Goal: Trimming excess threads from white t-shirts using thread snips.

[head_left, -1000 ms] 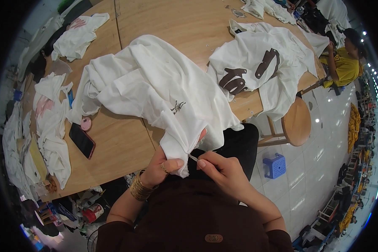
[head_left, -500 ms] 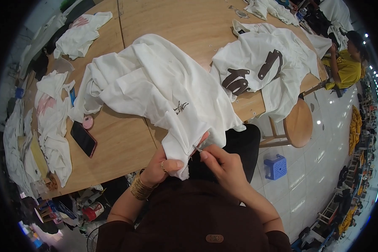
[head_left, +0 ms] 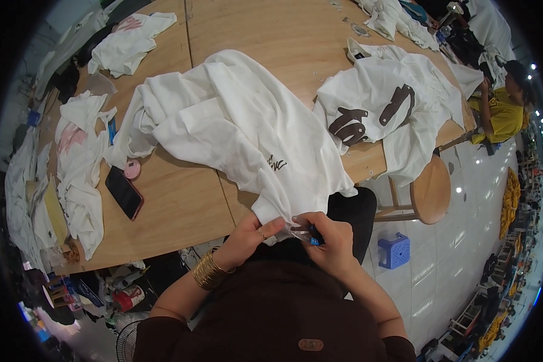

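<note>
A white garment (head_left: 241,120) with a small dark printed mark lies spread over the table, its near end drawn over the edge toward me. My left hand (head_left: 247,239) is closed on that near end, thumb on top of the cloth. Close beside it, my right hand (head_left: 333,240) is closed around small thread snips (head_left: 315,236), of which a blue and black part shows; the blades cannot be made out. The right fingertips meet the cloth next to the left thumb.
On the wooden table (head_left: 181,199) lie a phone (head_left: 125,192), a round pink thing (head_left: 132,169), white cloth pieces (head_left: 78,175) at left and a white garment with brown patches (head_left: 398,90) at right. A stool (head_left: 431,188), a blue plastic stool (head_left: 394,251) and a person in yellow (head_left: 504,114) are at right.
My hands have come closer together at the cloth's near end. The right hand has turned, so the blue part of the snips shows. The view has shifted slightly.
</note>
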Demonstrator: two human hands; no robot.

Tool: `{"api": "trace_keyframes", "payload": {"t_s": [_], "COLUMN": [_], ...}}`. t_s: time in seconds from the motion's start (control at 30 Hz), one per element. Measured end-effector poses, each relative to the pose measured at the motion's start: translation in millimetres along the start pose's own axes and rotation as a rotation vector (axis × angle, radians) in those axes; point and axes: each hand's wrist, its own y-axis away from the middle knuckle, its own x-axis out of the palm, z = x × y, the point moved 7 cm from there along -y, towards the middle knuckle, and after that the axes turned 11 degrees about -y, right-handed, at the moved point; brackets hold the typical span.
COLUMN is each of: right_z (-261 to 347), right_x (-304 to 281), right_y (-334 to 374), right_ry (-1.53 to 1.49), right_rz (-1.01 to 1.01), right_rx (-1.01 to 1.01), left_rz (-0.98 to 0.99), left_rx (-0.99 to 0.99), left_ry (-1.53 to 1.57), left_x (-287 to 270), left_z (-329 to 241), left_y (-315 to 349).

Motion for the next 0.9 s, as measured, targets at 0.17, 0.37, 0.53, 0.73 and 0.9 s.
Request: {"api": "trace_keyframes", "payload": {"t_s": [0.17, 0.37, 0.53, 0.73, 0.9], "right_z": [-1.6, -6.0, -8.8, -1.3, 14.4], "right_x": [-8.7, -9.0, -3.8, -26.9, -11.5], "right_y": [-5.6, -9.2, -0.9, -3.4, 7.8], "right_ry": [-0.009, -0.135, -0.17, -0.435, -0.489], "right_rz": [-0.053, -0.157, -0.178, -0.02, 0.176], "right_rx": [0.026, 0.112, 0.024, 0.268, 0.306], "left_rz": [-0.055, -0.022, -0.004, -0.043, -0.084], "left_rx": [0.12, 0.168, 0.101, 0.219, 0.248], "left_ry": [-0.18, -0.238, 0.191, -0.123, -0.096], "left_x": [-7.0, -3.5, 8.3, 4.4, 3.1], "left_z": [-23.1, -32.4, -34.2, -44.2, -47.8], "left_y": [8.4, 9.8, 10.6, 11.5, 12.0]}}
